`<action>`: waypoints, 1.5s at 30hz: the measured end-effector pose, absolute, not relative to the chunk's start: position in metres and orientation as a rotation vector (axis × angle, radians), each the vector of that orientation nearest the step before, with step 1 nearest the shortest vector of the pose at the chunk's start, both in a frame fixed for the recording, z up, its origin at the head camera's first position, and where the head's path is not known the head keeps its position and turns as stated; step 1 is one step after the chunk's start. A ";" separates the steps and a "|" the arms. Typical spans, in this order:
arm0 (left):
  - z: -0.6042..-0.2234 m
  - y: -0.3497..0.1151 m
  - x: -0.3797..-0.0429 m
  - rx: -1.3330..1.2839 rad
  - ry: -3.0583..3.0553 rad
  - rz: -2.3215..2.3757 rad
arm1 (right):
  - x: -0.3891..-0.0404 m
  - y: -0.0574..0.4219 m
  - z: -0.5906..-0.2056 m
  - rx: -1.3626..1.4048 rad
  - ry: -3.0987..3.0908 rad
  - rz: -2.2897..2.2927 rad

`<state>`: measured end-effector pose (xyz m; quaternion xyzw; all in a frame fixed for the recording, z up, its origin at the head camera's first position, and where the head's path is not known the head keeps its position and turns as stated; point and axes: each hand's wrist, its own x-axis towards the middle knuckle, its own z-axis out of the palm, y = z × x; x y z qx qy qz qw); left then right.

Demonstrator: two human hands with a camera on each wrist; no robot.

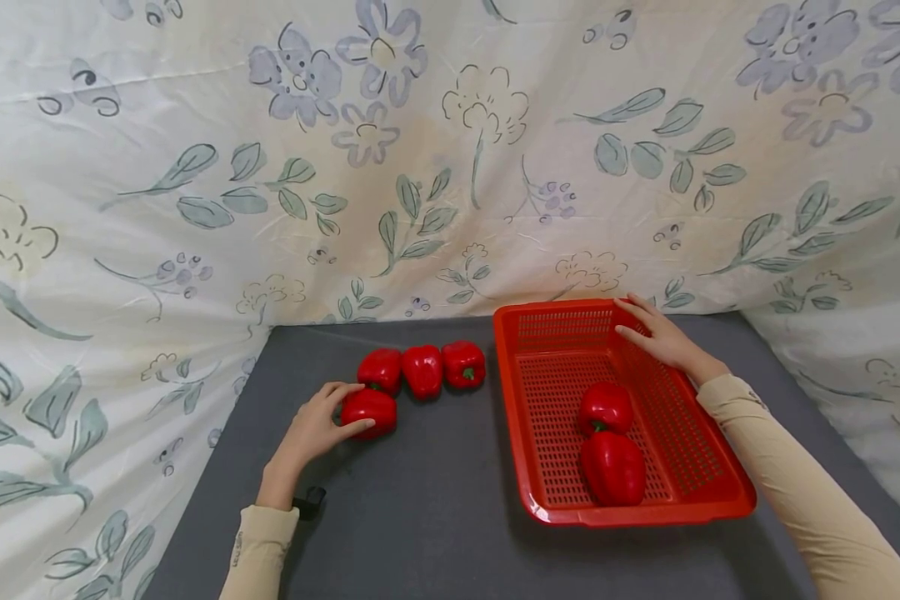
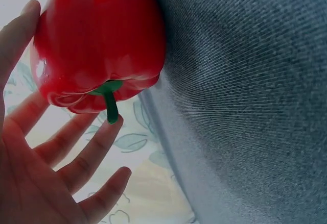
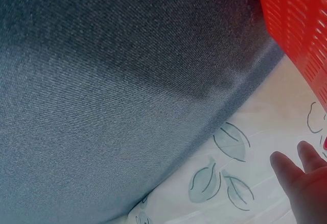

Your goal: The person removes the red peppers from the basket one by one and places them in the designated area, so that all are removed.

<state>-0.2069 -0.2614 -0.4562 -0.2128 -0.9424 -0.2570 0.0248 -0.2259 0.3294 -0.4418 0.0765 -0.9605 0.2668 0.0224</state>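
Observation:
My left hand (image 1: 318, 425) is at a red bell pepper (image 1: 370, 412) lying on the grey table. Thumb and fingers reach to either side of it in the head view. In the left wrist view this pepper (image 2: 102, 35) shows its green stem; the thumb tip is at its edge, one finger passes behind it, and the other fingers spread loosely below. My right hand (image 1: 663, 337) rests at the far right rim of a red plastic basket (image 1: 504, 392), fingers extended over the edge. Two red peppers lie inside, one (image 1: 606, 408) behind the other (image 1: 613, 468).
Three more red peppers stand in a row behind the left hand: one at left (image 1: 380, 369), one in the middle (image 1: 422, 371) and one at right (image 1: 463, 364), near the basket. A floral cloth (image 1: 420, 167) hangs behind and beside the grey table (image 1: 420, 517).

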 end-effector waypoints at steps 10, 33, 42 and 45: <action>-0.453 -0.261 -0.209 -0.692 -2.919 -0.766 | -0.226 0.329 -0.444 0.242 -2.968 0.837; -0.434 -0.240 -0.220 -0.777 -2.871 -0.799 | -0.227 0.331 -0.440 0.230 -3.006 0.808; -0.428 -0.222 -0.224 -0.830 -2.881 -0.775 | -0.225 0.330 -0.439 0.251 -2.990 0.838; -0.426 -0.215 -0.225 -0.863 -2.886 -0.754 | -0.225 0.329 -0.440 0.243 -2.995 0.828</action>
